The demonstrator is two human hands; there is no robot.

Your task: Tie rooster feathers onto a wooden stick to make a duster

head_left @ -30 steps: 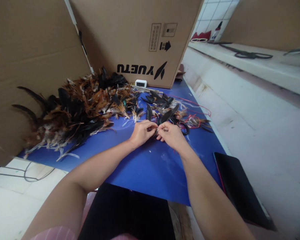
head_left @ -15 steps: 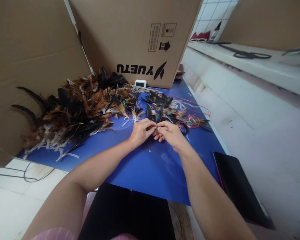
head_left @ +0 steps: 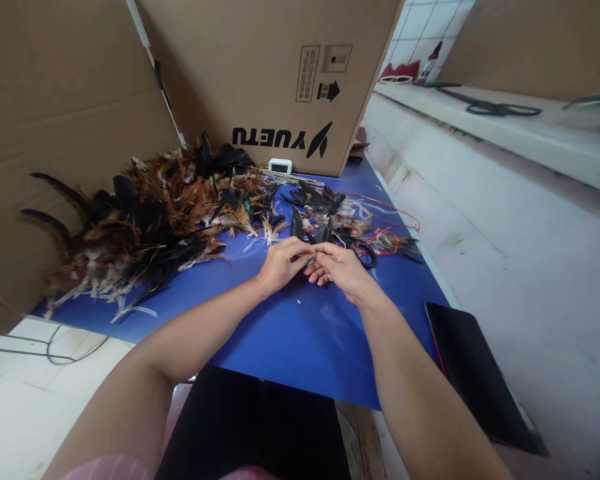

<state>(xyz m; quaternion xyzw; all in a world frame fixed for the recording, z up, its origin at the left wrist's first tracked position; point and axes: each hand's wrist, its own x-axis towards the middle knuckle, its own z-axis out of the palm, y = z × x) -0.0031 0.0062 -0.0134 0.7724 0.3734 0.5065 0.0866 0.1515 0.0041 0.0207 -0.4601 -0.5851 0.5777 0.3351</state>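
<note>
My left hand (head_left: 284,264) and my right hand (head_left: 343,268) meet fingertip to fingertip over the blue table. Both are closed in a pinch on the base of a small bunch of feathers; dark blades (head_left: 324,231) stick out beyond the fingers. The quill ends are mostly hidden, with only a small pale bit showing between the fingertips. Just past my right hand lies a black scissor handle (head_left: 368,256). Loose dark and brown feathers (head_left: 313,196) lie beyond both hands.
A large heap of brown and black feathers (head_left: 165,213) covers the table's left side. Behind stand a cardboard box (head_left: 275,73) and a small white digital clock (head_left: 280,166). Red string (head_left: 403,217) loops at the right. A black phone-like slab (head_left: 480,373) lies at the right edge.
The dark feather blades at my fingertips have tilted slightly to the right and lower. Both hands keep almost the same place and stay pinched together.
</note>
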